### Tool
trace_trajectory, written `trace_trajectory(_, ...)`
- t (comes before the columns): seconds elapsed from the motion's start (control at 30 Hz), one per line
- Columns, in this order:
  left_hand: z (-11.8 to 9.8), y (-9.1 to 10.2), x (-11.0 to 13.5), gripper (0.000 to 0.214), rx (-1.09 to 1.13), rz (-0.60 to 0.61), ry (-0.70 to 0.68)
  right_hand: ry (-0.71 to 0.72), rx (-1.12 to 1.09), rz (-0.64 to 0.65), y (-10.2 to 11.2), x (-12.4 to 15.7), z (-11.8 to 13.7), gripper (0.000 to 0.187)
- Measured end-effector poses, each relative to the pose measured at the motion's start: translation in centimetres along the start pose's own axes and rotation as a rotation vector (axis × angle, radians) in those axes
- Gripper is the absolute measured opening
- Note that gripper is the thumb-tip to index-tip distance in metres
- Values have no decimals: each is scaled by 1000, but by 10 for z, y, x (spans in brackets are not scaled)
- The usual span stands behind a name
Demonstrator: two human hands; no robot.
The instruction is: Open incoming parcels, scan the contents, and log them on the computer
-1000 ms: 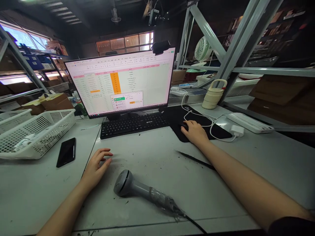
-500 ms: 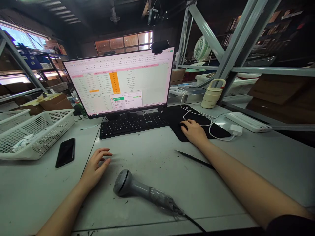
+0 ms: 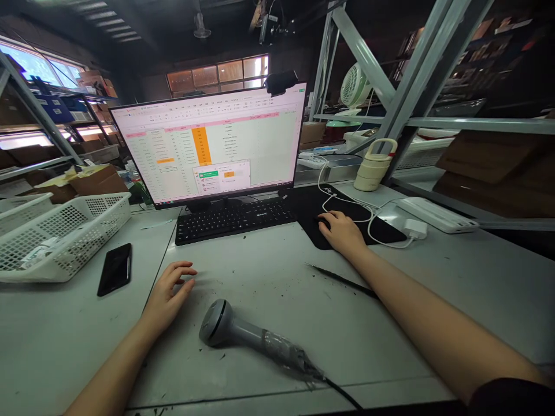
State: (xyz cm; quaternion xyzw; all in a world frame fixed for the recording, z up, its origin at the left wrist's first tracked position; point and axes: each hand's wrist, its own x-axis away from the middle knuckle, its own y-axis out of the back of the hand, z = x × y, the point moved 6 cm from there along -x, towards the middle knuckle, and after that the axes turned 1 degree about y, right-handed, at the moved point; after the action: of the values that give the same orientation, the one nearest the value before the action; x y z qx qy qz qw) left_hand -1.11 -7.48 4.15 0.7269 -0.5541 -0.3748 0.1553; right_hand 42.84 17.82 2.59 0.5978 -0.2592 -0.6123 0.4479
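Note:
My right hand [image 3: 342, 232] lies curled over a dark computer mouse [image 3: 324, 221] on a black mouse pad [image 3: 312, 202]. My left hand [image 3: 168, 294] rests on the grey table [image 3: 269, 271] with loosely curled fingers, holding nothing, just left of a grey barcode scanner [image 3: 225, 328] lying on its side, its handle wrapped in clear tape. A black keyboard [image 3: 234, 218] sits in front of a monitor [image 3: 208, 147] that shows a spreadsheet with a small dialog window.
A black phone [image 3: 115, 268] lies face down beside a white mesh basket [image 3: 65, 231] at the left. A thin dark stick [image 3: 342, 280] lies by my right forearm. A cream bottle [image 3: 373, 167], white charger [image 3: 415, 229] and white box [image 3: 437, 215] sit right, under grey shelving.
Both hands stay where they were. On the monitor the small dialog window's content has changed; the view has shifted very slightly.

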Motion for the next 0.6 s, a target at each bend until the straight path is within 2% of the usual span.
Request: trace_trajectory(0.6,2,0,0,27,5,10,-3,-7,-2,7,2,1,1,42)
